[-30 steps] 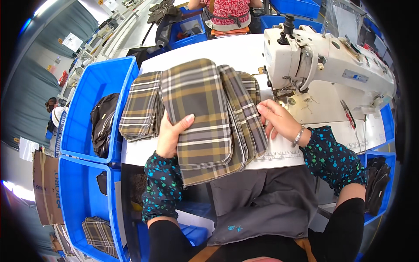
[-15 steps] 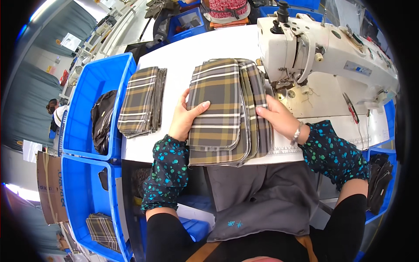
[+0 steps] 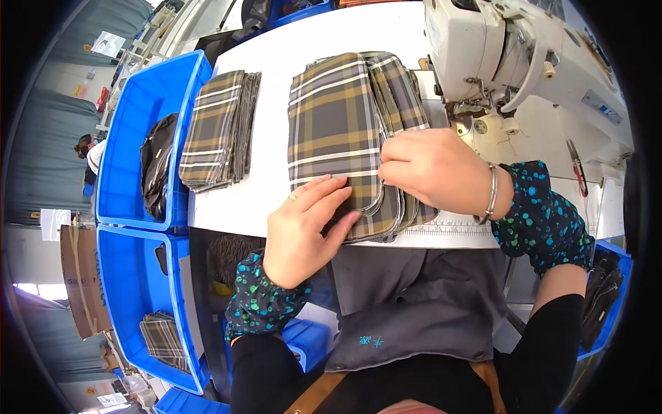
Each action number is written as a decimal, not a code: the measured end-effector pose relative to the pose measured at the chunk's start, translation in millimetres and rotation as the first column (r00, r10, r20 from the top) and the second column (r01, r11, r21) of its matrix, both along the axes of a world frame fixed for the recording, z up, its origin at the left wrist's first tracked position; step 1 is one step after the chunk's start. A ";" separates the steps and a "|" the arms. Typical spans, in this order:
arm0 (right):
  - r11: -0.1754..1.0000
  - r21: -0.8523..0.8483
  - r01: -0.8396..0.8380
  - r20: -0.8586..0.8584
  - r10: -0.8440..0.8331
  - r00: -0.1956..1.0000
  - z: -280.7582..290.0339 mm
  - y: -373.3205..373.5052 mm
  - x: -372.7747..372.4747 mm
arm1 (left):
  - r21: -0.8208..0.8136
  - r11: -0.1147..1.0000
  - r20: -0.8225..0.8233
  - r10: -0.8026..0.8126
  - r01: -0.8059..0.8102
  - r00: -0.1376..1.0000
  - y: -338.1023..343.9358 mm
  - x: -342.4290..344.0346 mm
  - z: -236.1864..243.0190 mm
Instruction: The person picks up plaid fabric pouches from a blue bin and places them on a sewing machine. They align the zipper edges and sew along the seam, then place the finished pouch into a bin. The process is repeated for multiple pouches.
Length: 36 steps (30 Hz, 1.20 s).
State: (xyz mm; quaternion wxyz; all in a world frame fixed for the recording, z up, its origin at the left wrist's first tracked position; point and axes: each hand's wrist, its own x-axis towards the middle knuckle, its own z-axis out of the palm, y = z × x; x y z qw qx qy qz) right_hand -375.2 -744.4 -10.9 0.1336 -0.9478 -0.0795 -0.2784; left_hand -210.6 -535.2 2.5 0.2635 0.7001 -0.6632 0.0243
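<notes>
A stack of plaid fabric panels (image 3: 331,117) in grey, olive and white lies in front of me with its layers fanned out to the right. My right hand (image 3: 438,169) is closed at the stack's right edge, thumb and fingers pinching the rim of the top panel; the fingertips are partly hidden. Over the near left corner rests my left hand (image 3: 303,224), fingers stretched out on the cloth and thumb apart. A second, neater pile of plaid panels (image 3: 214,131) lies to the left, touched by neither hand.
A white sewing machine (image 3: 476,62) stands right of the stack, with red-handled scissors (image 3: 576,168) beyond it. Two blue bins (image 3: 109,172) flank the white table (image 3: 269,83) on the left, holding dark pieces and plaid panels. A ruler strip (image 3: 455,229) runs along the near edge.
My left hand has slid from the stack's left side to its near corner. My right hand has moved inward and now pinches the top panel's edge. The view has shifted slightly.
</notes>
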 end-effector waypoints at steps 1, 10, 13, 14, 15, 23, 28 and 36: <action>0.998 0.022 -0.056 0.010 0.056 0.998 -3.7 -0.3 2.4 | -0.046 0.999 0.067 0.002 0.001 0.998 -1.8 0.8 -4.0; 0.972 -0.048 -0.229 0.085 0.232 0.969 -8.2 -1.5 3.3 | -0.037 0.991 0.023 0.128 -0.127 0.992 -3.8 -9.2 -7.1; 0.968 -0.026 -0.250 0.098 0.251 0.963 -15.9 3.1 6.1 | -0.068 0.984 -0.126 0.158 -0.167 0.979 -1.5 -6.7 -13.8; 0.971 0.027 -0.238 0.090 0.235 0.968 -19.9 3.9 6.9 | -0.101 0.986 -0.090 0.125 -0.134 0.988 -2.5 -8.1 -13.5; 0.971 0.080 -0.226 0.082 0.220 0.972 -22.9 4.9 8.4 | -0.119 0.985 -0.079 0.112 -0.121 0.991 -3.1 -7.9 -15.2; 0.954 0.242 -0.175 0.038 0.171 0.985 -25.1 7.5 13.6 | -0.198 0.976 -0.105 0.077 -0.097 0.991 0.6 -5.7 -23.5; 0.928 0.336 -0.158 0.089 0.136 0.987 -26.9 10.0 10.7 | -0.169 0.985 -0.052 0.013 -0.022 0.999 0.4 -5.1 -22.4; 0.935 0.128 -0.331 -0.104 0.344 0.933 1.8 -2.6 -7.0 | -0.227 0.973 -0.012 0.034 -0.036 0.999 0.9 -21.5 -7.6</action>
